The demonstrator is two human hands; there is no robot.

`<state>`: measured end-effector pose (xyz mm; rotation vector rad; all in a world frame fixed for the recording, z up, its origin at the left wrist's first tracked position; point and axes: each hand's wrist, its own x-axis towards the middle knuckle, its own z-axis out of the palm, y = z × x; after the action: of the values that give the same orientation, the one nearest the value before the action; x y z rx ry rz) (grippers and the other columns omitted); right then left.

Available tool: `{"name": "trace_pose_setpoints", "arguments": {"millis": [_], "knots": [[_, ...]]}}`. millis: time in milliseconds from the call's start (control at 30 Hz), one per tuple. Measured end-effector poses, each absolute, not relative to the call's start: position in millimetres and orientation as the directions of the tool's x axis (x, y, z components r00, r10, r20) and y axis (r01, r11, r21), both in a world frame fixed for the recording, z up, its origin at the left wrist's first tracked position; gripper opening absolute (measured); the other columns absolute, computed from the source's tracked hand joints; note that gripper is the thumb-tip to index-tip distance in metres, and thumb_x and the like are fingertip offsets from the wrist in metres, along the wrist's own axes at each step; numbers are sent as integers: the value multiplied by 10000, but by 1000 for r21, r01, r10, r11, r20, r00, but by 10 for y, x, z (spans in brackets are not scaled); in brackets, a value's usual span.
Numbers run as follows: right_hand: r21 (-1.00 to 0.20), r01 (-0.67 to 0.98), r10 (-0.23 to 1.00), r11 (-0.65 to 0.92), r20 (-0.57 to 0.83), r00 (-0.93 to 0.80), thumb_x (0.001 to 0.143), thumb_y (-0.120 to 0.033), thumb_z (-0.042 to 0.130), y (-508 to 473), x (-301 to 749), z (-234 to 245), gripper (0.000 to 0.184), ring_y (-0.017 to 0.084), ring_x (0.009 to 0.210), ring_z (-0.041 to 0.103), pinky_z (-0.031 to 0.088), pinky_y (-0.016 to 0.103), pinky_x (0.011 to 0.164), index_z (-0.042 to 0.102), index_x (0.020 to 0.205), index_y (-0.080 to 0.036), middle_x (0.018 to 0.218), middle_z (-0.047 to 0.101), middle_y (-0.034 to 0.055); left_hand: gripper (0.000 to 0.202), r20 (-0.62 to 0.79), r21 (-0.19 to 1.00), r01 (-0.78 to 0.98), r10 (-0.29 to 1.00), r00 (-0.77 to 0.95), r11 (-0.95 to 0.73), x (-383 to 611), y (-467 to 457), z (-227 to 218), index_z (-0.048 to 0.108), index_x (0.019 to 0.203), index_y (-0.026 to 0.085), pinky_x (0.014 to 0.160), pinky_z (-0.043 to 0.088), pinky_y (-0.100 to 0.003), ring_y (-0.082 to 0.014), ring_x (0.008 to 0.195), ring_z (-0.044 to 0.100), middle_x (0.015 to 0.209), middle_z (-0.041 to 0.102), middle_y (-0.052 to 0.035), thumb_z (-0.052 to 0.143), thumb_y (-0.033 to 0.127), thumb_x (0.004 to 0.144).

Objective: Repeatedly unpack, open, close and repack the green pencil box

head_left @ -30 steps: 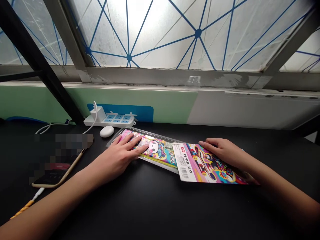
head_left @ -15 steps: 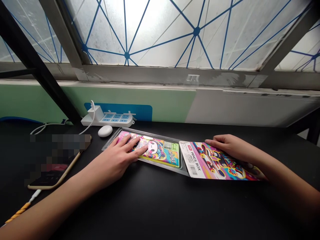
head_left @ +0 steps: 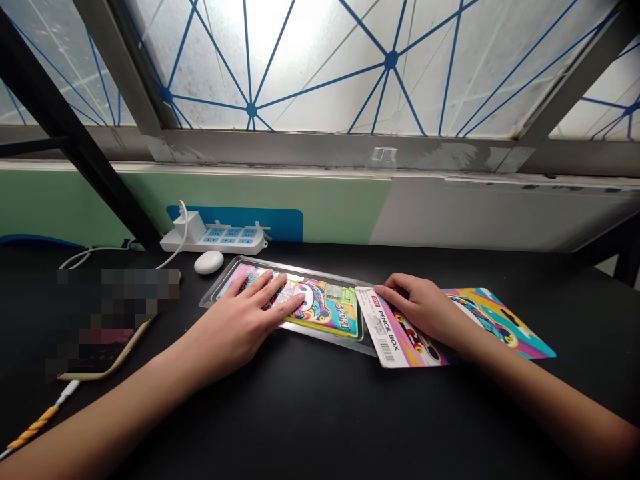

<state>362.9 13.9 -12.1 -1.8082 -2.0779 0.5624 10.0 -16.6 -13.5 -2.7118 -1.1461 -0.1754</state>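
Note:
My left hand point(head_left: 253, 313) lies with fingers spread on a colourful pencil box point(head_left: 340, 310) printed with a cartoon face and the word SPORT. The box rests in a clear plastic tray point(head_left: 369, 341) on the black table; my fingers hide part of its left half. To the right, my right hand point(head_left: 425, 307) is closed on the upper edge of a printed backing card point(head_left: 393, 330), near its left corner. PENCIL BOX and a barcode show on the card's white strip. Its left end overlaps the tray's right end, and my right hand and forearm cover its middle.
A white power strip point(head_left: 235, 241) with a plugged-in charger point(head_left: 190, 227) stands against the wall. In front of it sits a white oval case point(head_left: 209, 262). A phone point(head_left: 115, 363), partly blurred out, lies at the left with a cable point(head_left: 37, 423). A black post point(head_left: 85, 140) slants up at the left.
My right hand has moved left along the card's upper edge to near its left corner. More of the card's right end now shows, lying flatter. My left hand has shifted slightly right on the pencil box.

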Motion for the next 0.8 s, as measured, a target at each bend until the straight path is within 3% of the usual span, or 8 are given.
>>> {"name": "trace_pose_setpoints", "arguments": {"millis": [100,400,800], "knots": [[-504,859,993,88,-22,-114,953,-661,476,169,3679,-133,472,204,671,592,408,320,586,574,734,-254,744,702,22,688,161,-147,703,684,711,-696,75,-150,-139,411,1573,368,1150,349,-631,-383,1483,405,1628,426,-114,392,52,962],[-487,873,999,26,-21,-42,924,-684,486,146,3698,-103,475,200,648,588,404,315,570,571,734,-258,721,697,10,710,208,-174,680,649,732,-712,7,-130,-177,394,1581,378,1152,333,-619,-384,1468,420,1623,435,-102,397,42,957],[-544,839,998,-33,-67,-4,907,-735,473,60,3655,-116,526,201,628,568,400,319,556,547,700,-257,683,663,9,648,220,-239,684,648,729,-689,224,-338,-115,452,1549,337,1043,421,-635,-438,1377,516,1559,510,-164,503,108,945]]}}
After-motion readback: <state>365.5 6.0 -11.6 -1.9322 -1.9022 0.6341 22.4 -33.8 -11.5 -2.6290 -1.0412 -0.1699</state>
